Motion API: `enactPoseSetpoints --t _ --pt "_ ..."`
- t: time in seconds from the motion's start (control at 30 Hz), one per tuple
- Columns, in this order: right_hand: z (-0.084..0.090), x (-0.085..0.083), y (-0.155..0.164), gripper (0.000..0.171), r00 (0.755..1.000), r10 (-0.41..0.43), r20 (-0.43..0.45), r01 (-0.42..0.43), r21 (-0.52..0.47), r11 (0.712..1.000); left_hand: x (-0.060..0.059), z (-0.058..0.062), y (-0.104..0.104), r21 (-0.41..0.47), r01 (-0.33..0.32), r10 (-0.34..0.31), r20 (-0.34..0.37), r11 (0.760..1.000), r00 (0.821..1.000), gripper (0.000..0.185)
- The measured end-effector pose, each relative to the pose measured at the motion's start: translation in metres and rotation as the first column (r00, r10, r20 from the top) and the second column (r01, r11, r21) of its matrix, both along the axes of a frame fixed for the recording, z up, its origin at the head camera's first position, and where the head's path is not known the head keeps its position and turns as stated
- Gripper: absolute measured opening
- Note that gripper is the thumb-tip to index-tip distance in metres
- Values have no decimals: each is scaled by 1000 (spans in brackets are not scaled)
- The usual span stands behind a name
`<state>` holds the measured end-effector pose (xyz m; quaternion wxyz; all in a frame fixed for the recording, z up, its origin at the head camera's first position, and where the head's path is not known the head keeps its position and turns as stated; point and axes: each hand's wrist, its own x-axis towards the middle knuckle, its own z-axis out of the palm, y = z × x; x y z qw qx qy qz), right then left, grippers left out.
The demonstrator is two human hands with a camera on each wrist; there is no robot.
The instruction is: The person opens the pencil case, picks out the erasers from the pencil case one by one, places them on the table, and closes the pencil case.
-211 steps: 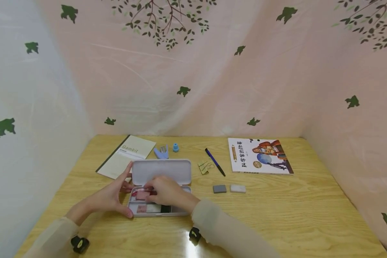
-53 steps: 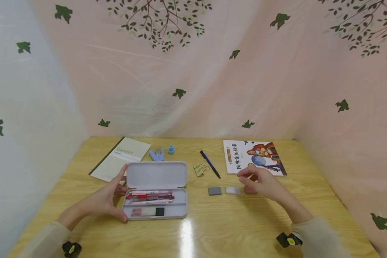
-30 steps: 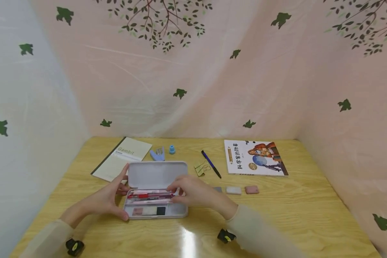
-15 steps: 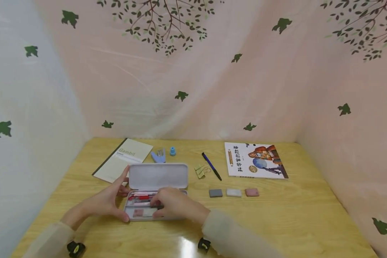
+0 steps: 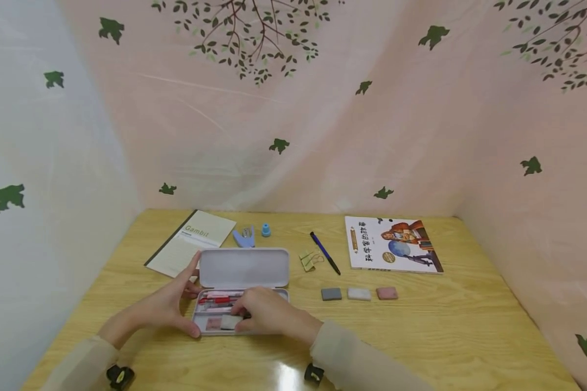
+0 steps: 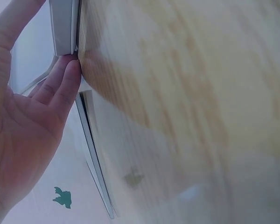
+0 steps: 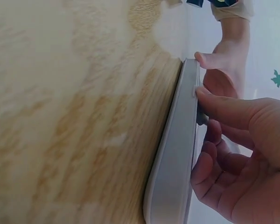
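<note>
A white pencil case (image 5: 244,268) stands with its lid up at the left middle of the table. My left hand (image 5: 163,307) holds its left end, thumb at the front corner and fingers behind. Pens (image 5: 217,300) lie in the rear compartment. In the front one are a pink eraser (image 5: 213,324) and a white eraser (image 5: 230,322). My right hand (image 5: 269,314) reaches into that compartment, covering its right part. In the right wrist view, thumb and fingers pinch a dark eraser (image 7: 202,116), mostly hidden, at the case's front wall.
Grey (image 5: 331,294), white (image 5: 359,294) and pink (image 5: 387,293) erasers lie in a row to the right. Behind are a notebook (image 5: 195,239), blue stapler-like tool (image 5: 245,238), small blue object (image 5: 266,230), gold binder clips (image 5: 309,261), pen (image 5: 325,253) and picture book (image 5: 396,244).
A pink eraser moved from the case's rear compartment to the right end of the table row. My right hand then returned to the case's front compartment. My left hand stayed at the case.
</note>
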<state>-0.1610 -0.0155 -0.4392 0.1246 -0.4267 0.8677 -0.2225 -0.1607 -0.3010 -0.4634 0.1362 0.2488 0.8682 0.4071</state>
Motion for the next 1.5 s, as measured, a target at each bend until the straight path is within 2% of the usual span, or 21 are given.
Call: enactPoseSetpoints --t 0.27,0.4,0.53,0.63,0.77,0.9,1.03,1.23,1.37,1.5 --pt "-1 -3 0 23 1000 8 -18 -9 -32 999 -2 3 -2 15 30 -29 -58 999 998 150" --pt "-1 -4 1 21 1000 5 10 -5 -57 998 -4 4 -1 26 34 -34 -36 999 999 150" --pt "-1 -4 7 16 995 -9 101 22 -122 992 -4 3 0 20 31 -31 -16 999 999 150" --pt "5 -4 16 15 982 -30 187 65 -180 982 -5 3 0 5 25 -25 -18 1000 1000 150" --pt "14 -6 36 15 960 -20 281 99 -269 958 -5 3 1 -9 11 -11 -7 1000 1000 151" --pt "22 -8 66 18 951 -17 307 121 -323 939 -3 3 1 -8 5 -5 11 1000 1000 151" --pt "29 -9 105 18 952 -68 299 167 -322 932 -2 2 1 -1 10 -10 2 1000 1000 151" --pt "25 -7 162 21 911 -182 370 293 -271 917 -1 2 -1 -7 2 -2 6 1000 1000 152" --pt "14 -3 189 20 883 -207 421 335 -257 907 -1 2 -2 -4 2 -2 -3 1000 1000 152" --pt "5 2 202 21 850 -224 478 370 -238 898 -2 2 -1 -4 9 -9 -14 1000 1000 151"
